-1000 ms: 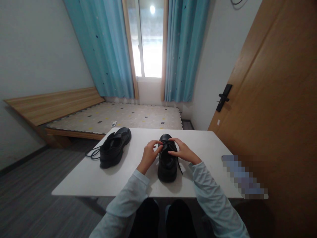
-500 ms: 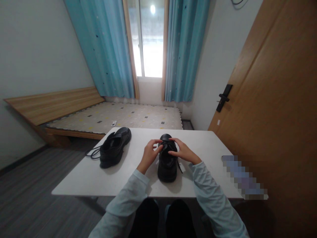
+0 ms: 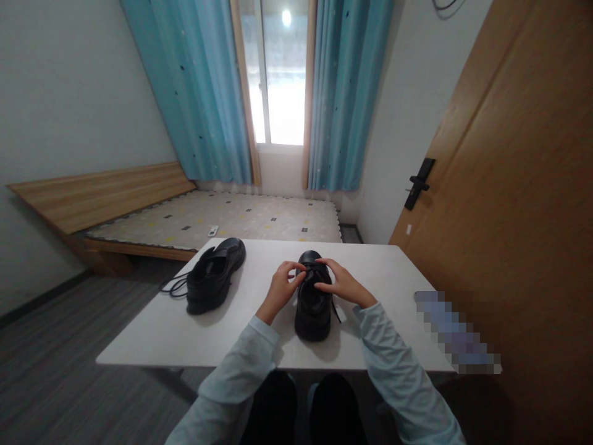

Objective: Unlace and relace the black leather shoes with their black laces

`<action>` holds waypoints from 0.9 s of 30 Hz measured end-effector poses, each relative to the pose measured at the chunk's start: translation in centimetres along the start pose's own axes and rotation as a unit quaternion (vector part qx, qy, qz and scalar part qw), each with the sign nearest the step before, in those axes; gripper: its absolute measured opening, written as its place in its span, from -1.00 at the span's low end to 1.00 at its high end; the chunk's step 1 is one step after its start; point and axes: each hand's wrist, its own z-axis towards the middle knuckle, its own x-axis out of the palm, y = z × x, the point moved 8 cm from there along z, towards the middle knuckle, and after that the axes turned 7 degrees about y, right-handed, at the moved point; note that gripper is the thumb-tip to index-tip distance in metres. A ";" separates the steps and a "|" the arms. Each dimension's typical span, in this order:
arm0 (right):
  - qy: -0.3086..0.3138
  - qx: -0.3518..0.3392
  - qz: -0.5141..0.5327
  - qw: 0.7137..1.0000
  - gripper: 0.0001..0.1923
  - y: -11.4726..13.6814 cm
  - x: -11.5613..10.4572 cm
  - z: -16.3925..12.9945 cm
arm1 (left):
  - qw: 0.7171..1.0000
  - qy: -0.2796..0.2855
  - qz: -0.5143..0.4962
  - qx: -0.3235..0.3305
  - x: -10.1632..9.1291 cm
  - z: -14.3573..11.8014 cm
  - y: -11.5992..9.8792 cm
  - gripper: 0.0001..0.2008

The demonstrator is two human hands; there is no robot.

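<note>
A black lace-up shoe [image 3: 313, 318] stands on the white table in front of me, its toe pointing away and its heel toward me. At the left side of its lacing, the thumb and index finger of my left hand [image 3: 282, 289] are pinched on the shoelace, though the fingertips partly hide it. My right hand [image 3: 345, 284] grips the shoe's right side, with the thumb at the opening and the fingers near the front of the lacing. A loose lace end hangs beside the shoe on the right. The other black shoe [image 3: 210, 287] rests to the left, its laces trailing.
The white table [image 3: 152, 340] has a blurred-out flat item [image 3: 456, 330] at its right edge. Beyond it stands a bed [image 3: 250, 216] with a small white remote [image 3: 213, 231] on it. A wooden door [image 3: 509, 204] is on the right.
My left fingertips have shifted very slightly to the right at the lacing. My right hand and both shoes have stayed in place.
</note>
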 end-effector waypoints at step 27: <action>0.003 0.010 0.016 1.000 -0.41 -0.6 0.1 0.0 | 0.998 0.003 -0.061 0.010 0.8 0.8 -0.2 -0.93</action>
